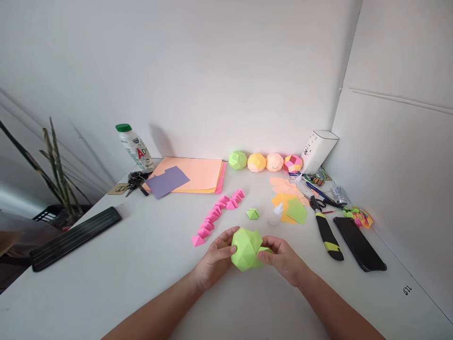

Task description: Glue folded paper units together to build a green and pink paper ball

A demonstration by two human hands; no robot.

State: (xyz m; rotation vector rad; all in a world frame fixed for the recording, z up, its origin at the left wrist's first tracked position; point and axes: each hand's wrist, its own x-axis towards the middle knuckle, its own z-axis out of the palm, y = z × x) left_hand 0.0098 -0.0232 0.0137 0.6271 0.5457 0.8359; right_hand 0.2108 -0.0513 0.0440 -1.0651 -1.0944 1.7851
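In the head view, a green paper ball [247,252] is held just above the white table [141,274], low in the middle of the picture. It is gripped from 9 o'clock by the left hand [214,262], with fingers curled over its top and the thumb on its near face. From 3 o'clock it is gripped by the right hand [283,257], whose fingers are pinched on a flap at its side.

The ball is judged nearly closed. A pocket on its right side seems yet to be tucked, though that part is hidden by fingers. One spare green unit [252,214] lies close by at 12 o'clock, unused, with a small clear bottle [276,215] just beside it. A row of pink units [219,208], not joined, runs from 10 towards 12 o'clock.

Four finished balls [256,162] are lined up at the wall, far off at 12 o'clock. Loose paper squares [288,200] are spread at 2 o'clock. A utility knife [327,233] and a phone [359,243] are laid at 3 o'clock, well apart from the hands.
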